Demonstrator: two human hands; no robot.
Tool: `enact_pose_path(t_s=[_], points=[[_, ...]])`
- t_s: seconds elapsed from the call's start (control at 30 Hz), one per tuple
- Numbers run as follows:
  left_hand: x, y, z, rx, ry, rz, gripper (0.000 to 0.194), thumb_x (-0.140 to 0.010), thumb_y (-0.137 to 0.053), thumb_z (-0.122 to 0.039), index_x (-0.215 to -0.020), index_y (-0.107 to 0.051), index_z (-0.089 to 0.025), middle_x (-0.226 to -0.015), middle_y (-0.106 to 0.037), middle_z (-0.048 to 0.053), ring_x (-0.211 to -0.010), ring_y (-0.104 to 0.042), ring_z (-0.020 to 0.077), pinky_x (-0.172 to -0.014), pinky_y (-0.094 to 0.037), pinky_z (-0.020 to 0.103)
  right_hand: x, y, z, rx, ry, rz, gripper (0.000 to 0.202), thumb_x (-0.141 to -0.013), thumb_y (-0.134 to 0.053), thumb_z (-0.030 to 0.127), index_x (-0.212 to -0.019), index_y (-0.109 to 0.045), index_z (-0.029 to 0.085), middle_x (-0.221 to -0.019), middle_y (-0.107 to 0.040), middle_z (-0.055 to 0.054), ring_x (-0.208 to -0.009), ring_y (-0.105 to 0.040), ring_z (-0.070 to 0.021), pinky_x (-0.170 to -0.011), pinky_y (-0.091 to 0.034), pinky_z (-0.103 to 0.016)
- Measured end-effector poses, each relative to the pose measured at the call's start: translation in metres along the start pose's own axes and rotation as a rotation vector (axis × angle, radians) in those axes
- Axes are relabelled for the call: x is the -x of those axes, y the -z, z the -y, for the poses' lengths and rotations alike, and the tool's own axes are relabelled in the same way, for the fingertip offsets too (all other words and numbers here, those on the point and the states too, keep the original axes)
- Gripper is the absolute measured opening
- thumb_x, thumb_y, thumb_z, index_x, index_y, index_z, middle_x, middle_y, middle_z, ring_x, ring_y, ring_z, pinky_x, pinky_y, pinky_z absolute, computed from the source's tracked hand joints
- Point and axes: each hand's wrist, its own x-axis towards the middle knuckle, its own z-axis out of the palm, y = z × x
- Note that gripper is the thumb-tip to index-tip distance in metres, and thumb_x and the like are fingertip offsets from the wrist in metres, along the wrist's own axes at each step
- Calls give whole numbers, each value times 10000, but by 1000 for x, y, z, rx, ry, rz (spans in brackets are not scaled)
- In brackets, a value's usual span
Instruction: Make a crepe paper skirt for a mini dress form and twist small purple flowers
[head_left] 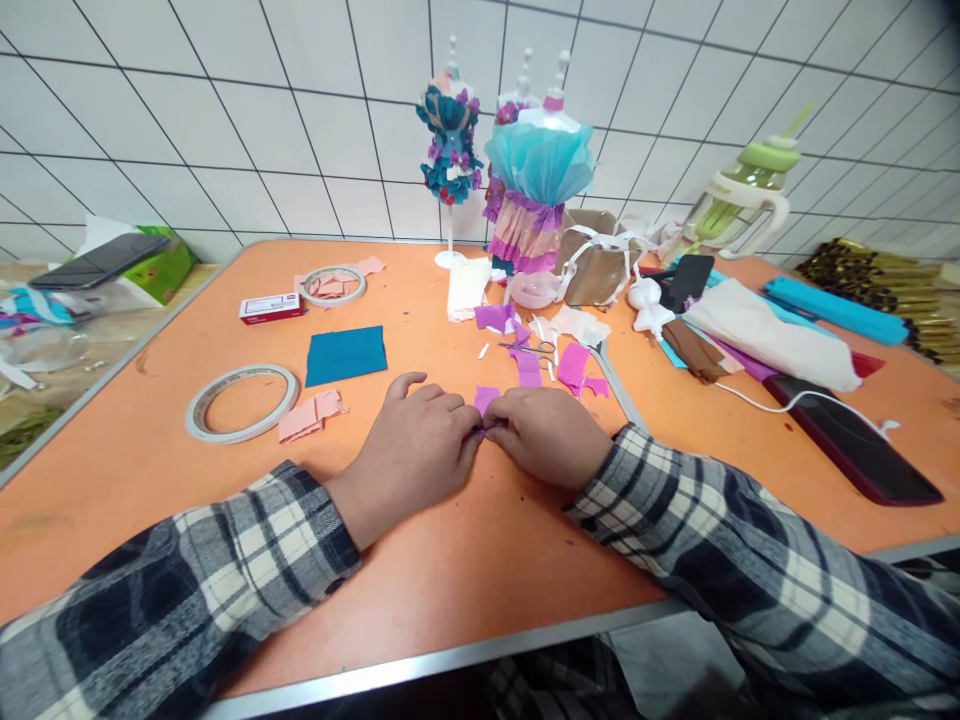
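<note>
My left hand and my right hand meet low over the front of the orange table. Fingertips of both pinch a small piece of purple crepe paper; its far end shows beyond them, the rest is covered by the fingers. Just past my right hand lie scissors among purple crepe scraps and a magenta scrap. A blue-teal crepe sheet rests flat beyond my left hand, with a peach crepe piece to its front left.
Two tape rolls and a small red-and-white box are at left. Dress forms in paper stand at the back. Crepe rolls, a phone and a green-lidded bottle occupy the right.
</note>
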Motion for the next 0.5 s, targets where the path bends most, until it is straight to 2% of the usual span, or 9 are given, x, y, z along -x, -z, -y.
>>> enact_pose_path(t_s=[0.17,0.37,0.5], points=[[1,0,1,-9,-4,10,200,-896,-534,-283,-795,-695,-220,-784,-746,52,-829,-674,269,-995,-338,547,0,-1,-2,-22,-14,4,209,-936,-521,278,-980,-716,220,-941,-718,-37,-884,-634,-187,-708,-365,-288],[1,0,1,-5,16,0,213,-903,-515,-299,-844,-702,-215,-764,-739,53,-824,-672,272,-1002,-333,549,0,2,-1,37,-4,34,245,-951,-500,287,-928,-733,215,-876,-697,-45,-841,-621,-185,-685,-351,-292],[0,0,1,-8,5,6,202,-877,-531,-277,-785,-695,-206,-739,-735,52,-804,-672,275,-987,-345,556,1,1,2,44,20,9,250,-955,-504,291,-917,-734,199,-915,-682,-54,-866,-624,-184,-677,-355,-290]])
